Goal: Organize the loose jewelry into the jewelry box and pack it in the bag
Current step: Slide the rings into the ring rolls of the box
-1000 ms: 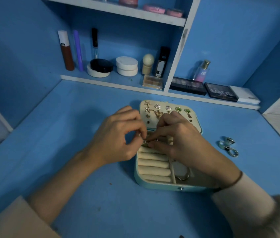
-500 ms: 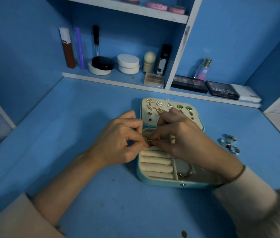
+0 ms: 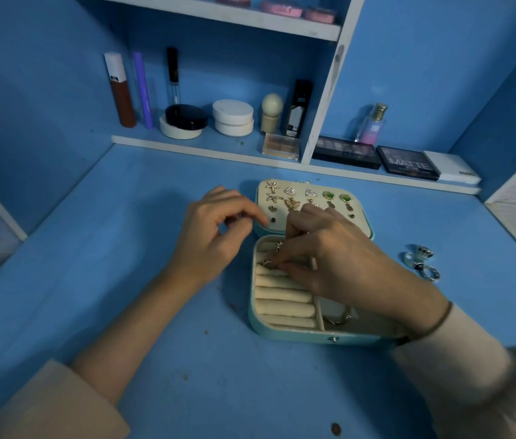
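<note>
Left of the middle of the frame your left hand [image 3: 218, 239] hovers just beside the box [image 3: 282, 333]. Its fingers are loosely curled and I see nothing between them, so it looks free.

The box stands open in the middle of the frame, on the table [image 3: 123, 248]. Its lid [image 3: 362, 221] lies flat on the far side, and several pairs of earrings [image 3: 310, 193] are already pinned there in rows. This part of the sorting seems mostly done, though a few holes in the lower row look not filled.

In the near half, the rolls [image 3: 282, 297] for rings are mostly bare. One small ring [image 3: 279, 246] seems to sit at the top roll, but it is too small to be sure.

Your right hand [image 3: 342, 261] reaches across the box from the right. Its thumb and forefinger pinch a ring [image 3: 268, 263] and press it at the gap between the upper rolls, at their left end. I judge that this ring is being seated now and is not fully in. Below your right hand, in the compartment right of the rolls, lies a piece of chain [image 3: 339, 319].

To the right of the box, well apart from it, the loose rings [image 3: 421, 261] wait on the table; these are left to do. After them you must close the box and pack it. No bag is in view.
</note>
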`<act>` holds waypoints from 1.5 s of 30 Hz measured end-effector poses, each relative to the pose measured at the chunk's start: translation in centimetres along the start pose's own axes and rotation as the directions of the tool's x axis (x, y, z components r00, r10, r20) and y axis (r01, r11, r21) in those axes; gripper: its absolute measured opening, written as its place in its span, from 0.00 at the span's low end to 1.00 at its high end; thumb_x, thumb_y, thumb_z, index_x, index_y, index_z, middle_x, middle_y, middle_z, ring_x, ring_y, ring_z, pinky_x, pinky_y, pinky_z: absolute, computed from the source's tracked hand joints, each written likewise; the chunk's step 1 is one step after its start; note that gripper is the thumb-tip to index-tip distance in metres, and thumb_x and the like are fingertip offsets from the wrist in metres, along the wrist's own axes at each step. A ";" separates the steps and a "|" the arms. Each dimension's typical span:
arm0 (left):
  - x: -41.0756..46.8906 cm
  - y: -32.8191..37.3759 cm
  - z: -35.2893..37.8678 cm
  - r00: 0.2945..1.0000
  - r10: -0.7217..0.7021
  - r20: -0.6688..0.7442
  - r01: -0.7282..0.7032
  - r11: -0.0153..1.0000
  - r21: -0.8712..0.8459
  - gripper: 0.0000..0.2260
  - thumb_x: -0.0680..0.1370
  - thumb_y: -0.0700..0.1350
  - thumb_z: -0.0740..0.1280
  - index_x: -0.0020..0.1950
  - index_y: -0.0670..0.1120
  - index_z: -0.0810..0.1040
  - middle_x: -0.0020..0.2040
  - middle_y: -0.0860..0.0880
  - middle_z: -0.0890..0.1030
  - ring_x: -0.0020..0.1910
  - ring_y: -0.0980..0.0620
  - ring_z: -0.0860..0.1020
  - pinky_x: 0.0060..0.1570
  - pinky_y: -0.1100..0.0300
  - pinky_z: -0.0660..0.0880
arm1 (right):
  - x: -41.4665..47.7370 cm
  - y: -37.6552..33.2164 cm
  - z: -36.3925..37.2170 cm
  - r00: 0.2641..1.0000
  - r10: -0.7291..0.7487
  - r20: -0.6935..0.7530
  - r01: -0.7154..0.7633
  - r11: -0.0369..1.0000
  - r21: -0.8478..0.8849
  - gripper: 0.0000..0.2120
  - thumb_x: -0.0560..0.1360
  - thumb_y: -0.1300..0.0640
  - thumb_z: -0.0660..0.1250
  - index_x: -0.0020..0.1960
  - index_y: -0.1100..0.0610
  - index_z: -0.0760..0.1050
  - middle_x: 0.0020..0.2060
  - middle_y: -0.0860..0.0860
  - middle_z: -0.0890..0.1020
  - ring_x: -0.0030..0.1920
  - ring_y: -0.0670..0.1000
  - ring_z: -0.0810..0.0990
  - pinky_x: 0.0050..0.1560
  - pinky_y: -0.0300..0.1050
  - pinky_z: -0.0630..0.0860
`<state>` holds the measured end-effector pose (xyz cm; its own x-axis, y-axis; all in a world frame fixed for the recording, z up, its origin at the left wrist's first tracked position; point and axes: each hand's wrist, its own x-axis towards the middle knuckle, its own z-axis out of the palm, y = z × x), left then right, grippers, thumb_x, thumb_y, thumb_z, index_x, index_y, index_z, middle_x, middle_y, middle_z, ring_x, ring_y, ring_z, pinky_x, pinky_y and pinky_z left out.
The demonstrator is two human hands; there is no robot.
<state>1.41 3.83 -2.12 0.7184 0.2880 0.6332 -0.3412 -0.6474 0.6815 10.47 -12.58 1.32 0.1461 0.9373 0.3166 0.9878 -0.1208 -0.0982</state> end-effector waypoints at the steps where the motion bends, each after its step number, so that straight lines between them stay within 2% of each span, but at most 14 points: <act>1: 0.4 0.0 0.1 0.999 -0.042 -0.029 0.042 0.999 -0.008 0.10 0.72 0.44 0.61 0.41 0.46 0.83 0.35 0.55 0.78 0.38 0.53 0.73 0.41 0.62 0.69 | 0.0 0.1 0.0 1.000 0.016 0.002 -0.016 0.999 0.035 0.07 0.68 0.55 0.68 0.43 0.50 0.84 0.34 0.45 0.70 0.39 0.46 0.67 0.39 0.46 0.69; 5: 2.3 0.0 1.2 0.975 -0.201 -0.094 0.196 0.979 -0.061 0.08 0.73 0.44 0.63 0.46 0.54 0.80 0.43 0.55 0.80 0.45 0.55 0.77 0.42 0.67 0.70 | -0.7 0.1 -0.1 0.997 0.076 -0.014 -0.074 0.988 0.134 0.14 0.69 0.59 0.66 0.52 0.51 0.83 0.34 0.48 0.73 0.39 0.47 0.70 0.41 0.45 0.72; 8: 2.7 -0.3 2.8 0.965 -0.233 -0.123 0.228 0.972 -0.054 0.09 0.73 0.44 0.63 0.49 0.55 0.79 0.45 0.57 0.79 0.48 0.54 0.77 0.42 0.72 0.68 | -1.4 0.5 -0.8 0.987 0.160 -0.016 -0.153 0.967 0.205 0.16 0.71 0.60 0.64 0.57 0.51 0.81 0.35 0.50 0.75 0.40 0.48 0.73 0.44 0.40 0.71; 10: 2.3 -0.5 3.8 0.965 -0.226 -0.130 0.226 0.974 -0.019 0.10 0.73 0.45 0.63 0.52 0.53 0.80 0.46 0.56 0.78 0.50 0.53 0.76 0.45 0.68 0.70 | -2.2 1.3 -1.9 0.973 0.230 -0.025 -0.217 0.944 0.246 0.14 0.71 0.58 0.65 0.55 0.51 0.81 0.37 0.49 0.76 0.41 0.45 0.74 0.43 0.33 0.69; 12: 2.0 -0.8 4.1 0.971 -0.206 -0.122 0.212 0.977 0.040 0.12 0.74 0.46 0.63 0.54 0.51 0.81 0.47 0.54 0.77 0.52 0.51 0.76 0.51 0.60 0.72 | -3.0 2.5 -3.1 0.950 0.311 -0.031 -0.294 0.923 0.246 0.11 0.72 0.59 0.67 0.52 0.51 0.82 0.38 0.48 0.77 0.41 0.44 0.73 0.42 0.27 0.66; 15: 1.9 -1.1 4.2 0.980 -0.163 -0.117 0.174 0.981 0.090 0.12 0.74 0.47 0.63 0.56 0.49 0.81 0.48 0.54 0.76 0.53 0.50 0.75 0.53 0.50 0.74 | -4.6 5.1 -4.8 0.901 0.433 -0.014 -0.425 0.890 0.165 0.11 0.73 0.64 0.69 0.49 0.50 0.83 0.40 0.49 0.79 0.41 0.47 0.74 0.40 0.26 0.66; 21: 2.0 -1.5 4.1 0.981 -0.139 -0.139 0.156 0.980 0.122 0.14 0.74 0.50 0.62 0.57 0.49 0.80 0.49 0.55 0.75 0.54 0.49 0.76 0.52 0.48 0.74 | -7.5 9.6 -6.4 0.781 0.608 0.145 -0.617 0.786 0.027 0.10 0.72 0.64 0.69 0.43 0.49 0.80 0.41 0.52 0.82 0.41 0.51 0.79 0.38 0.26 0.67; 25: 2.1 -1.9 4.1 0.977 -0.143 -0.156 0.161 0.981 0.106 0.14 0.74 0.50 0.63 0.56 0.49 0.80 0.49 0.54 0.75 0.53 0.48 0.76 0.51 0.48 0.74 | -8.5 10.4 -6.7 0.748 0.625 0.222 -0.633 0.773 -0.040 0.10 0.71 0.65 0.69 0.46 0.51 0.80 0.42 0.51 0.82 0.43 0.51 0.79 0.39 0.26 0.68; 29: 2.1 -1.9 4.1 0.977 -0.141 -0.157 0.160 0.981 0.110 0.13 0.75 0.49 0.63 0.56 0.49 0.80 0.49 0.53 0.76 0.53 0.48 0.76 0.50 0.47 0.74 | -8.9 10.7 -6.8 0.730 0.639 0.242 -0.641 0.763 -0.079 0.13 0.70 0.67 0.67 0.48 0.51 0.80 0.42 0.51 0.80 0.44 0.51 0.78 0.47 0.39 0.72; 32: 2.1 -1.9 4.0 0.977 -0.146 -0.153 0.163 0.981 0.106 0.15 0.74 0.53 0.61 0.57 0.50 0.80 0.49 0.53 0.76 0.53 0.48 0.76 0.50 0.46 0.74 | -9.1 10.9 -6.9 0.716 0.650 0.255 -0.649 0.754 -0.100 0.16 0.69 0.69 0.66 0.48 0.50 0.79 0.43 0.50 0.80 0.45 0.52 0.77 0.48 0.43 0.73; 38: 2.1 -1.8 4.0 0.978 -0.153 -0.139 0.168 0.981 0.099 0.15 0.75 0.51 0.62 0.57 0.50 0.79 0.50 0.53 0.76 0.53 0.48 0.76 0.50 0.45 0.75 | -9.2 11.1 -6.5 0.685 0.666 0.295 -0.667 0.736 -0.114 0.11 0.71 0.62 0.71 0.51 0.51 0.80 0.43 0.48 0.81 0.44 0.49 0.79 0.46 0.36 0.72; 40: 2.1 -1.7 4.0 0.978 -0.155 -0.140 0.169 0.981 0.097 0.14 0.75 0.50 0.62 0.57 0.49 0.79 0.50 0.53 0.76 0.53 0.48 0.76 0.50 0.45 0.75 | -9.2 11.2 -6.2 0.680 0.672 0.292 -0.674 0.730 -0.113 0.10 0.71 0.60 0.72 0.51 0.51 0.80 0.42 0.48 0.82 0.44 0.49 0.80 0.46 0.37 0.73; 42: 2.1 -1.6 4.0 0.977 -0.161 -0.139 0.174 0.981 0.090 0.14 0.75 0.50 0.62 0.57 0.49 0.79 0.50 0.53 0.76 0.53 0.48 0.76 0.49 0.46 0.75 | -9.3 11.2 -5.9 0.676 0.685 0.271 -0.687 0.719 -0.102 0.10 0.70 0.61 0.73 0.51 0.53 0.80 0.42 0.50 0.82 0.43 0.48 0.79 0.46 0.38 0.73; 45: 2.1 -1.3 4.0 0.979 -0.158 -0.131 0.169 0.983 0.075 0.14 0.75 0.50 0.62 0.57 0.50 0.79 0.49 0.54 0.76 0.53 0.48 0.76 0.50 0.45 0.75 | -9.4 11.3 -5.5 0.685 0.700 0.204 -0.695 0.711 -0.106 0.10 0.70 0.62 0.72 0.51 0.55 0.82 0.42 0.51 0.82 0.41 0.47 0.77 0.44 0.33 0.69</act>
<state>5.77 2.48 -3.18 0.6776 0.4768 0.5599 -0.1681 -0.6407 0.7491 20.56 -24.60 2.45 0.7802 0.6240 -0.0444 0.6066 -0.7720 -0.1898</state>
